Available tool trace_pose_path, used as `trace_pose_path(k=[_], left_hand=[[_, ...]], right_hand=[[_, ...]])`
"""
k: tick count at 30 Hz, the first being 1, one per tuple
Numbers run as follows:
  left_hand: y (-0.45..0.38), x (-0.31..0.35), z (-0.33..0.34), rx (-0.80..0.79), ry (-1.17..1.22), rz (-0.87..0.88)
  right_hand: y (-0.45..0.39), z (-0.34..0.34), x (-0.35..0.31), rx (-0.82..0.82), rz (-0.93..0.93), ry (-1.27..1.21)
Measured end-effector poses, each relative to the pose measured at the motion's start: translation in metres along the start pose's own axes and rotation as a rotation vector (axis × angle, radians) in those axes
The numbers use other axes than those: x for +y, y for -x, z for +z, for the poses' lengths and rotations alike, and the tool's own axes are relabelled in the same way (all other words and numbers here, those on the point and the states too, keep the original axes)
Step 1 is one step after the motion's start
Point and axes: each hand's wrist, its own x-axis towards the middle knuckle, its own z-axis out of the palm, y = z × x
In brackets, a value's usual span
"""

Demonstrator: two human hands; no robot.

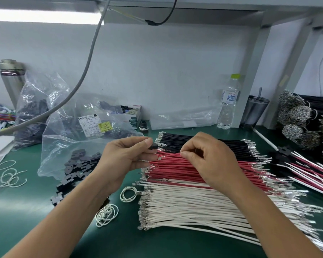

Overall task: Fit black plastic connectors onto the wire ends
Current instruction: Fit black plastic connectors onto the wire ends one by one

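My left hand (pixel 128 155) pinches a small black plastic connector (pixel 153 146) between thumb and fingers, above the left ends of the wire piles. My right hand (pixel 207 157) pinches a red wire (pixel 169 156) whose metal terminal points toward the connector, a short gap away. Below lie three rows of cut wires with crimped metal ends: black wires (pixel 203 142) at the back, red wires (pixel 175 169) in the middle, white wires (pixel 190 211) at the front. Loose black connectors (pixel 76 170) spill from an open clear bag (pixel 63 146) to the left.
White rubber bands (pixel 128 194) lie on the green mat (pixel 45 211). Finished wire sets with connectors (pixel 306 164) lie at the right. A water bottle (pixel 228 103), a dark cup (pixel 254 110), a small box (pixel 132 116) and more bags stand along the back wall.
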Motion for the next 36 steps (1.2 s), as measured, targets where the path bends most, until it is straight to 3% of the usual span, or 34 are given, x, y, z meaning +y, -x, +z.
trace_pose_path(k=[12,32,36], left_hand=[[0.001,-0.002,0.002,-0.046,0.108,-0.052],[0.003,0.000,0.003,-0.073,0.158,-0.043],[0.003,0.000,0.004,-0.079,0.163,-0.039]], right_hand=[[0.003,0.005,-0.007,0.086,-0.008,-0.088],[0.004,0.003,-0.011,-0.011,0.120,-0.099],[0.001,0.003,-0.011,-0.058,0.208,-0.210]])
